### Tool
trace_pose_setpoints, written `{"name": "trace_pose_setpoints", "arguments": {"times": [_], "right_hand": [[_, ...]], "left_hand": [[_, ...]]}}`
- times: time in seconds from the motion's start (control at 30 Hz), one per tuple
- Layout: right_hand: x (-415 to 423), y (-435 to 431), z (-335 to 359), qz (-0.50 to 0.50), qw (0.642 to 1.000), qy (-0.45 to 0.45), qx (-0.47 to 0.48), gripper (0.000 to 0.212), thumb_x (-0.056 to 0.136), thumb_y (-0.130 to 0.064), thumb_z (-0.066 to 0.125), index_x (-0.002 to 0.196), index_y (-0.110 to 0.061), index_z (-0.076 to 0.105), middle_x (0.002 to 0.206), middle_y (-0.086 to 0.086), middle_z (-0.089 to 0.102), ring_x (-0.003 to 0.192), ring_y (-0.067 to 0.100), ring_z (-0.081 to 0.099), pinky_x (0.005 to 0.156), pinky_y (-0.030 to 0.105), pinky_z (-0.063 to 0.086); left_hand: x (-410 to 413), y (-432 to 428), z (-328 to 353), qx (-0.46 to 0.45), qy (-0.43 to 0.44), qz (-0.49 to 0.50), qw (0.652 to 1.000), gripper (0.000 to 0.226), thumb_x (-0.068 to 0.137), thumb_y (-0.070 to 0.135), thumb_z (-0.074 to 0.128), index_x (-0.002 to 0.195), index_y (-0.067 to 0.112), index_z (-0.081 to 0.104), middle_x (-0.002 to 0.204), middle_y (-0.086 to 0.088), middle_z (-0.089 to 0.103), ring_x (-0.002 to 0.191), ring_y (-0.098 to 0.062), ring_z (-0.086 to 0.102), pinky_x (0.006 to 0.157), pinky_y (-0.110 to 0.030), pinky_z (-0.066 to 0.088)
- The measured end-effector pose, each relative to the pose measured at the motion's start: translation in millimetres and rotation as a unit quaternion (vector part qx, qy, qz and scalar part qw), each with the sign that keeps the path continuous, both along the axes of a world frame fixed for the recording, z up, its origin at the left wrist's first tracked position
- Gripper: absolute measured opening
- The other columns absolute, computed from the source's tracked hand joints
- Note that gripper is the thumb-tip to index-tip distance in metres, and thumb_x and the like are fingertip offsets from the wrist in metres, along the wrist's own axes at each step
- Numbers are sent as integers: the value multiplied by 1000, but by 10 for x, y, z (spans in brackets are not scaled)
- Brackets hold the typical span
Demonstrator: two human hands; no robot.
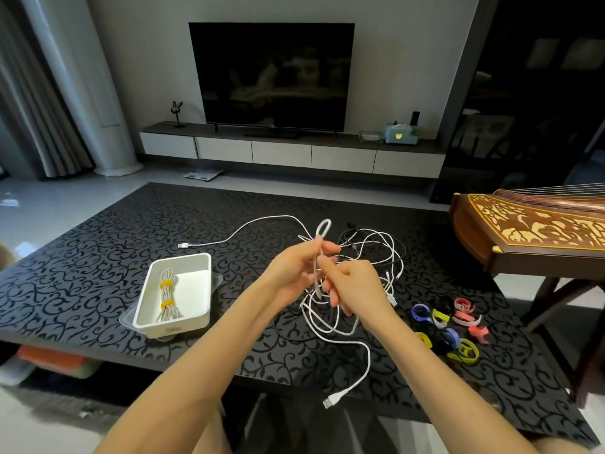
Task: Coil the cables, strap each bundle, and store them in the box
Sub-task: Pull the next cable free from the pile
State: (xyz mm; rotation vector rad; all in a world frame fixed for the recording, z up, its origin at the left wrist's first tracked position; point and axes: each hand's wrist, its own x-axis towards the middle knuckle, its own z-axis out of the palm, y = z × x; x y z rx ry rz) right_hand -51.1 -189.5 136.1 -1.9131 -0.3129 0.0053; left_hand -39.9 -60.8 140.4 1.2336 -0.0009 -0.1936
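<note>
A white cable [323, 228] is held above the middle of the counter [98, 240], folded so that a narrow loop stands up past the fingers. The left hand [294, 273] pinches the doubled strands just below that loop, with its fingers curled round them. The right hand [353, 286] grips the same strands a little lower, fingers also curled. From the hands the cable drops to the counter and trails toward the near edge, where its plug [330, 401] lies.

Just behind and to the right of the hands lies a loose tangle of white and black cables [383, 253]. One white end runs off to the left and stops at a plug [183, 245] beyond the box.

The white box [173, 324] sits to the left of the hands. A coiled bundle [168, 303] lies along its left side, bound with two yellow straps [166, 284].

To the right, near the counter's edge, is a heap of loose straps [448, 326] in blue, yellow, pink and black.

A stringed wooden instrument [530, 231] stands at the far right, and a dark television [271, 77] stands on a low cabinet against the wall.
</note>
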Motion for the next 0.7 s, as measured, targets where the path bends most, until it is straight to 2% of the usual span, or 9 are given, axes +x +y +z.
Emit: {"name": "trace_pose_setpoints", "arguments": {"times": [0.07, 0.13, 0.2, 0.27, 0.33, 0.37, 0.47, 0.6, 0.7], "right_hand": [[-6, -2, -80, 20, 1000, 18, -3, 46, 97, -33, 49, 59, -9, 60, 44, 5, 52, 30, 7, 39, 37, 13, 30], [-6, -24, -199, 54, 998, 38, -2, 39, 99, -28, 47, 69, -9, 62, 49, 3, 54, 34, 5, 41, 41, 13, 33], [-14, -71, -328, 86, 994, 70, 2, 34, 99, -24, 45, 75, -10, 64, 51, 1, 55, 41, 4, 43, 48, 14, 36], [-20, -133, -448, 108, 990, 86, 3, 31, 99, -20, 46, 78, -10, 66, 55, -2, 57, 50, 5, 46, 56, 14, 40], [-16, -193, -521, 117, 990, 84, 14, 26, 97, -15, 48, 81, -6, 66, 60, -2, 58, 56, 5, 47, 60, 13, 40], [-3, -204, -545, 117, 990, 74, 11, 24, 96, -13, 50, 81, -4, 66, 62, -1, 59, 58, 5, 48, 60, 13, 40], [51, -227, -632, 121, 991, 57, -13, 21, 95, -11, 53, 80, 0, 65, 71, 1, 64, 68, 4, 55, 69, 13, 42], [98, -215, -754, 128, 987, 93, -41, 20, 95, -24, 54, 88, -12, 68, 99, 14, 68, 83, 13, 59, 80, 21, 43], [114, -126, -764, 138, 983, 111, -39, 22, 97, -23, 50, 97, -9, 67, 99, 5, 68, 85, 6, 58, 76, 10, 42]], "left_hand": [[42, -22, 29, -61, -2, 46, 997, 37, 101, 28, 36, 77, 9, 55, 81, -4, 71, 86, -20, 64, 82, -32, 52], [87, 26, 83, -140, -5, 65, 988, 41, 102, 32, 32, 70, 12, 46, 78, -7, 72, 87, -25, 66, 82, -41, 54], [105, 121, 170, -233, 1, 98, 968, 43, 102, 35, 31, 68, 12, 42, 62, -6, 64, 65, -20, 66, 67, -36, 59], [110, 228, 258, -277, 13, 102, 955, 42, 101, 38, 31, 68, 14, 40, 49, 1, 48, 38, -6, 46, 42, -17, 47], [109, 304, 322, -251, 2, 86, 964, 41, 101, 40, 30, 70, 15, 39, 44, 6, 35, 32, -1, 27, 33, -10, 27], [108, 337, 335, -225, -11, 78, 971, 41, 101, 40, 29, 70, 16, 39, 43, 7, 32, 31, 0, 24, 32, -10, 23], [99, 412, 397, -184, -31, 72, 980, 42, 102, 40, 30, 68, 16, 41, 41, 7, 30, 31, -1, 22, 33, -12, 19], [61, 507, 513, -121, -54, 99, 986, 44, 102, 42, 30, 67, 18, 40, 39, 8, 30, 32, -2, 20, 38, -16, 15], [19, 521, 572, -89, -74, 122, 986, 44, 101, 43, 31, 67, 19, 41, 40, 8, 30, 33, -3, 20, 37, -16, 17]]}}
